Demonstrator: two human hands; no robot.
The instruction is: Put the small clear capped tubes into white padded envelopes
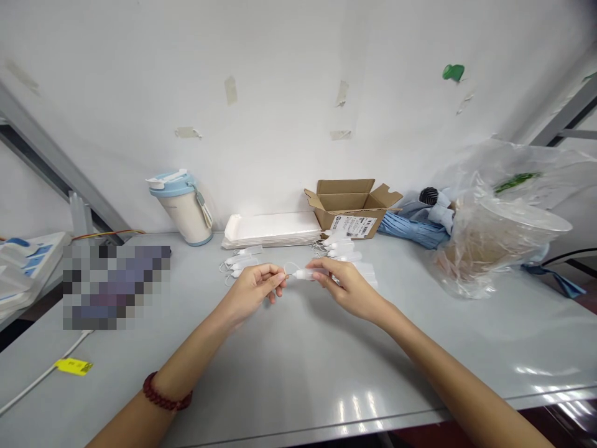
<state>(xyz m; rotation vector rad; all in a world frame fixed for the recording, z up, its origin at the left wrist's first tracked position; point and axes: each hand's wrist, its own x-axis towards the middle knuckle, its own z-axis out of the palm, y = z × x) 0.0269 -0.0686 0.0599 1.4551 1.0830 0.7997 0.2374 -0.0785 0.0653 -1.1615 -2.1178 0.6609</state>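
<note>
A small white needle-tip squeeze bottle (304,274) lies level between my two hands, just above the table. My right hand (349,287) grips its body from the right, with fingers and thumb closed round it. From the left, my left hand (254,291) pinches at the end of the thin tip; what exactly sits between those fingertips is too small to make out. A thin loop strap shows above the tip. Behind my left hand lie several similar small bottles (250,251). More small bottles (344,247) lie in a row behind my right hand.
A stack of flat white boxes (275,229) and an open cardboard box (347,205) stand against the wall. To the left are a tumbler (181,208) and a cable with a yellow tag (74,366). A blue umbrella (413,230) and a plastic-wrapped container (494,242) sit right.
</note>
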